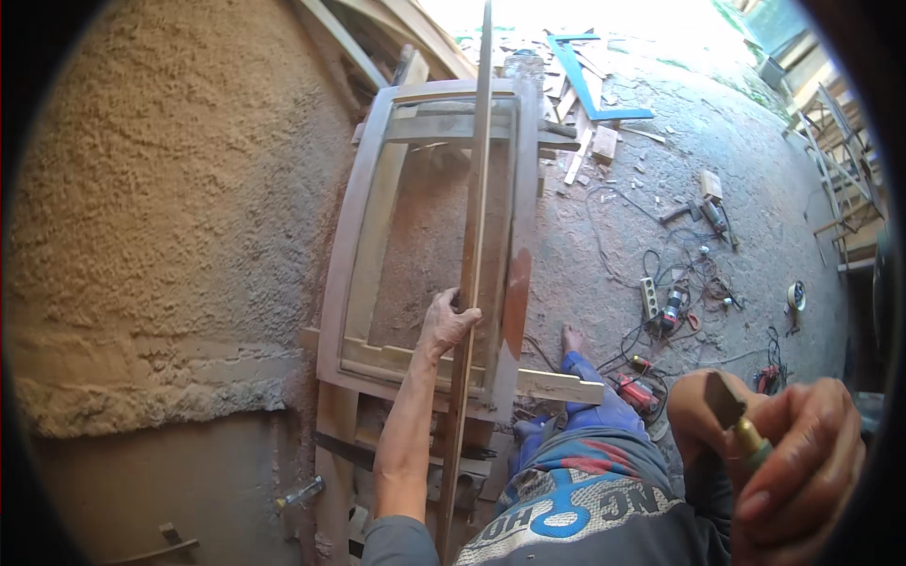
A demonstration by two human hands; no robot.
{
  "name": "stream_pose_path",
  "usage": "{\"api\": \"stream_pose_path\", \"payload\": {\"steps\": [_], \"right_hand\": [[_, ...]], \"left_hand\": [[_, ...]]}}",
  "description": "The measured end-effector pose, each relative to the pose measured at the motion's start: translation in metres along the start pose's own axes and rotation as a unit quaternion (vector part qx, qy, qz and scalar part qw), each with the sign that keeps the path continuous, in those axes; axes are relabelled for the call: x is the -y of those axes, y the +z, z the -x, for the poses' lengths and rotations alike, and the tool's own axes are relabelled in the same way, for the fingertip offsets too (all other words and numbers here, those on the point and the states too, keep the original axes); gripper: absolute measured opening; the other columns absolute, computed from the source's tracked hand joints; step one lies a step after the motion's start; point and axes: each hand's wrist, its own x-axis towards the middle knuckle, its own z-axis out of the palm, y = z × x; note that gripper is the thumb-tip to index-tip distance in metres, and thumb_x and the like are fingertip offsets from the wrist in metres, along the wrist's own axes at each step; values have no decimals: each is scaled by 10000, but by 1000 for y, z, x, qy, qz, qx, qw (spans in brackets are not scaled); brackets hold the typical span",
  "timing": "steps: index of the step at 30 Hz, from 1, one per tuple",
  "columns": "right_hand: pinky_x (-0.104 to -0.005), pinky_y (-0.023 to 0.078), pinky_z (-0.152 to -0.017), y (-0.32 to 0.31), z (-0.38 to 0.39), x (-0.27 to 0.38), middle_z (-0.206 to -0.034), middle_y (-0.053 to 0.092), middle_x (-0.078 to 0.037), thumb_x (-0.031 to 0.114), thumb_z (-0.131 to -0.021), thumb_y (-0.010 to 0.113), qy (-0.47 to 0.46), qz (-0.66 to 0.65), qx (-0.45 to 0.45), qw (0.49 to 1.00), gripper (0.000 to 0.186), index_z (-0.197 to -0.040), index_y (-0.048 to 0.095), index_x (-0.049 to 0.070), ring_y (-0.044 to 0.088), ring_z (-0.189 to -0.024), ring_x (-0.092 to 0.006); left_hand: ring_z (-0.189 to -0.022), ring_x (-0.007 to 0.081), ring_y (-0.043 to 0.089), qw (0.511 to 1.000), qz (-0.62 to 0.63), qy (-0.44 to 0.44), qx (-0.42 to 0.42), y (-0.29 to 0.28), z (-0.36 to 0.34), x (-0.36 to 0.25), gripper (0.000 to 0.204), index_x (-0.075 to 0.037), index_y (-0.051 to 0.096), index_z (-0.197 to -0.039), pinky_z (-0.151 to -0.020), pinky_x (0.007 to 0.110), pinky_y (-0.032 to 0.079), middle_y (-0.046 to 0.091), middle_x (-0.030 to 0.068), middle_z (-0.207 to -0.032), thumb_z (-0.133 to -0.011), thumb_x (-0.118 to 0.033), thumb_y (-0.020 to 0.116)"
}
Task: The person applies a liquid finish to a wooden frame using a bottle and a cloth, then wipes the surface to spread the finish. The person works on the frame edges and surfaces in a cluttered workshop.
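My left hand [447, 325] is closed around a long, thin wooden strip [478, 203], its thumb on the near side. The strip runs lengthwise over a wooden frame [342, 302] with rounded upper corners and a pane that looks like glass [415, 226]. Raised at the lower right, my right hand [802, 462] grips a chisel [747, 436] with a brass collar and a greenish handle. Its blade points up and to the left, apart from the frame. Part of the handle is hidden by my fingers.
A rough wall [179, 208] rises at the left. Cables, a power strip [649, 297] and power tools [674, 307] lie on the floor to the right. Wood offcuts and a blue angled piece [580, 80] lie beyond. A wooden bar [559, 387] juts from the frame's near end.
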Motion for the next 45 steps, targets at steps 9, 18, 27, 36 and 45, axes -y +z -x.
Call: {"api": "stream_pose_path", "payload": {"steps": [9,18,27,36,45], "right_hand": [[-322,513,-557,-17,21,-64,-695,567,-30,167,-978,591,28,-57,-61,996,131,-952,555,44,518,-525,-132],[-357,484,-576,-28,113,-130,-740,638,-146,129,-977,612,397,226,193,868,113,-982,643,20,646,-631,-235],[-456,528,-723,-41,166,-154,-854,686,-225,218,-975,607,464,293,283,786,232,-1126,607,43,691,-829,-397],[-476,519,-736,-46,212,-161,-878,687,-240,243,-975,601,479,290,328,761,233,-1096,643,48,680,-851,-426],[-483,524,-744,-50,217,-167,-949,696,-242,250,-974,601,473,302,346,752,243,-1090,653,43,680,-873,-436]], "left_hand": [[-1113,435,579,980,-142,26,-140,-14,12,14,701,58,595,-1244,-986,461,475,578,309,-1144,-701,-365,723],[-1054,438,593,952,-231,-53,-195,-50,13,55,589,1,575,-1133,-897,508,512,559,237,-1117,-669,-317,749],[-1102,402,579,926,-279,-141,-210,-57,12,52,627,-29,552,-1207,-923,515,503,532,197,-1133,-675,-299,746],[-1135,384,561,922,-285,-145,-219,-81,24,62,641,-48,536,-1262,-944,492,511,532,180,-1182,-693,-265,735],[-1255,382,511,923,-288,-169,-193,-129,36,91,849,-5,448,-1446,-1053,453,457,518,198,-1354,-695,-283,732]]}}
